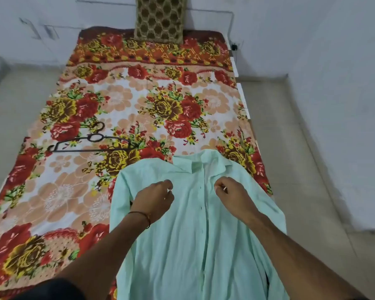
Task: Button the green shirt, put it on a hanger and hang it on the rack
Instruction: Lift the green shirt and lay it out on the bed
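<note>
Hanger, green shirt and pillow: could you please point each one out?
hanger (89, 150), head view, on its lower bar
green shirt (182, 245), head view, on its front panel
pillow (160, 18), head view, on its patterned face

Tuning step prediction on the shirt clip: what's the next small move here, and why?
Probably the left hand reaches for the hanger, which lies on the bedspread beyond and left of the green shirt. The shirt lies flat, its placket apparently closed at the visible buttons. It and the right hand are curled over the chest; whether they pinch cloth is unclear.
</note>
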